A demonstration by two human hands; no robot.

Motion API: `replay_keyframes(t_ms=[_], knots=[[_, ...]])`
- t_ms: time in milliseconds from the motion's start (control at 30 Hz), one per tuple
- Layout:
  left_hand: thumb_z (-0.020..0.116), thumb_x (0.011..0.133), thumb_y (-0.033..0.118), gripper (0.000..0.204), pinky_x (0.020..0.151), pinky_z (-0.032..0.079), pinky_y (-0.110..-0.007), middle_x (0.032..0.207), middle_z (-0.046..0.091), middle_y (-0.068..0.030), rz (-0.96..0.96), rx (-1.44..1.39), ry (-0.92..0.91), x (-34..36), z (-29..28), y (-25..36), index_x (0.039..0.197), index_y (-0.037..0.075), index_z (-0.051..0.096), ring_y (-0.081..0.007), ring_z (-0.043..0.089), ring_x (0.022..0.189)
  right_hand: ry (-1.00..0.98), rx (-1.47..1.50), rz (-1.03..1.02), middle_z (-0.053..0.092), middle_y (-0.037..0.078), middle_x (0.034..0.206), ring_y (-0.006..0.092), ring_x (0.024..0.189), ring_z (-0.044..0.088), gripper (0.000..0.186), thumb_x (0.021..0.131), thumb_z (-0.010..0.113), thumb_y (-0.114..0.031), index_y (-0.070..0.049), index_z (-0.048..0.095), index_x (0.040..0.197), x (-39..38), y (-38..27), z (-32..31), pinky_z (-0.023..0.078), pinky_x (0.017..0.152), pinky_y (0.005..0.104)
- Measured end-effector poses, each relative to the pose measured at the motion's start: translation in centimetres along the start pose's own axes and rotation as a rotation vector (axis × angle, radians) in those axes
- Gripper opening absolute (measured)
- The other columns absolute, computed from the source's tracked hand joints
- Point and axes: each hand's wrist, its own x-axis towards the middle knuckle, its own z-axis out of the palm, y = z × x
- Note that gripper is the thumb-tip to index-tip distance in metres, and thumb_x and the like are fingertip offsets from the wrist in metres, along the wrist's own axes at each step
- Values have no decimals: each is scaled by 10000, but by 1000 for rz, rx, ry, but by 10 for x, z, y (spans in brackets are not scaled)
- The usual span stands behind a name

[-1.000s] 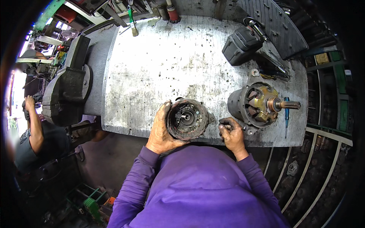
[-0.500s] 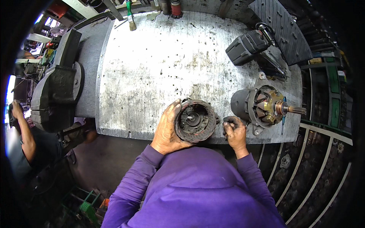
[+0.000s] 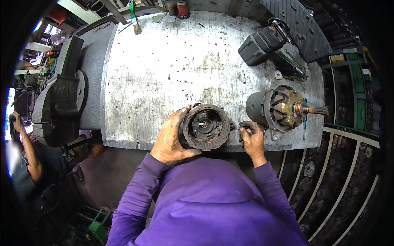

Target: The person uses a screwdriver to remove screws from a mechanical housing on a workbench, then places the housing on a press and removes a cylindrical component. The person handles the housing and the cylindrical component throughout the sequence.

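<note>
My left hand is wrapped round the left side of a round alternator housing, its thumb along the lower edge. The housing's open end faces up, with a dark ring of stator windings round the rim and a small pale metal piece deep in the middle. Just right of the housing, apart from it, my right hand is closed, its blackened fingers curled together; what they pinch, if anything, is hidden. Beyond that hand lies the other alternator half, a rotor with its splined shaft pointing right.
A worn metal-topped bench lies under the work. At its back are a brush and a red spool. A black case sits back right, a large vise left. Another person's arm shows far left; racks stand right.
The housing has tilted a little in my left hand, so its inside shows more squarely. My right hand stays closed beside it. The whole view has shifted slightly.
</note>
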Motion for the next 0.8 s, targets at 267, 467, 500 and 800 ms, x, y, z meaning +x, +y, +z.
replay_keyframes(t_ms=[267,467,500,800], knots=[[1053,563,313,1348,1196,445,-517,1573,522,-231,-21,97,-48,7,-5,10,1649,43,302,-450,535,1422,-24,44,-63,608,-10,695,71,622,562,150,987,709,-107,10,714,1082,0,-1,0,463,582,272],[1049,550,275,1333,1208,433,-519,1574,515,-232,-56,149,-40,9,-2,18,1644,48,321,-450,517,1439,-40,55,-68,602,-13,697,70,629,550,156,988,709,-108,11,704,1090,0,1,-2,461,585,273],[1046,557,276,1316,1210,429,-525,1567,519,-232,-41,201,-32,9,-2,23,1640,55,331,-451,513,1441,-53,71,-42,601,-13,697,69,631,548,156,988,708,-106,11,703,1091,0,2,-2,461,586,273],[853,778,338,416,949,486,-455,1014,688,-35,209,624,-86,16,6,86,1094,103,719,-235,658,978,-79,49,-59,608,-6,700,71,634,539,176,996,705,-121,22,697,1097,1,-1,-3,454,592,279]])
